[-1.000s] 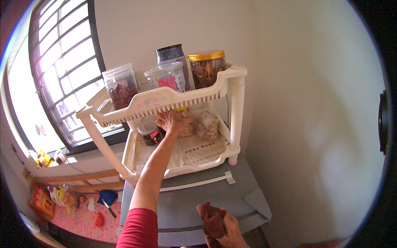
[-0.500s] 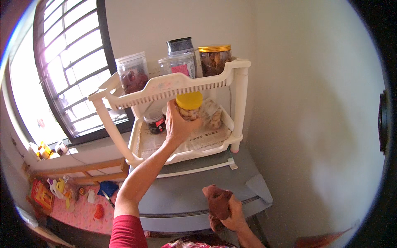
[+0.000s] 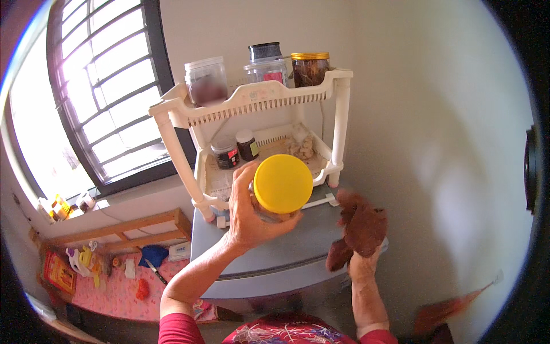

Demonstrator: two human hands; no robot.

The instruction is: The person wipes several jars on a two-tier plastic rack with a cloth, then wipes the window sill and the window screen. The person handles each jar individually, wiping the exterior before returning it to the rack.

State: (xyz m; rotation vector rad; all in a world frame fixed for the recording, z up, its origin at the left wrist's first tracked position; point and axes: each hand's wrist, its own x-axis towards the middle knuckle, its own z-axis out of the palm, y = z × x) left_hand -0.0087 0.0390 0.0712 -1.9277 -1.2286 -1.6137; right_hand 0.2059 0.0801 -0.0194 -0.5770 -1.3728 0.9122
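Note:
My left hand [image 3: 252, 215] is wrapped round a clear jar with a yellow lid [image 3: 283, 183], which it holds in front of the white plastic shelf rack [image 3: 258, 98]. The lid faces up toward me and hides most of the jar's body. Off to the right, my right hand [image 3: 362, 264] grips a brown cloth [image 3: 366, 225] that drapes over its fingers. On the rack's lower tier stand two small dark jars [image 3: 225, 155] and, at the right, a clear bag of pale pieces [image 3: 301, 143].
The rack stands on a grey appliance top [image 3: 246, 269]. Its upper tier carries several jars, one gold-lidded [image 3: 310, 70]. A barred window [image 3: 109, 86] is at the left. Below it, a pink-covered table [image 3: 114, 286] holds a knife [image 3: 156, 272] and small items.
My left hand has brought the yellow-lidded jar out of the lower tier, toward me and right. My right hand has moved up and right with the cloth.

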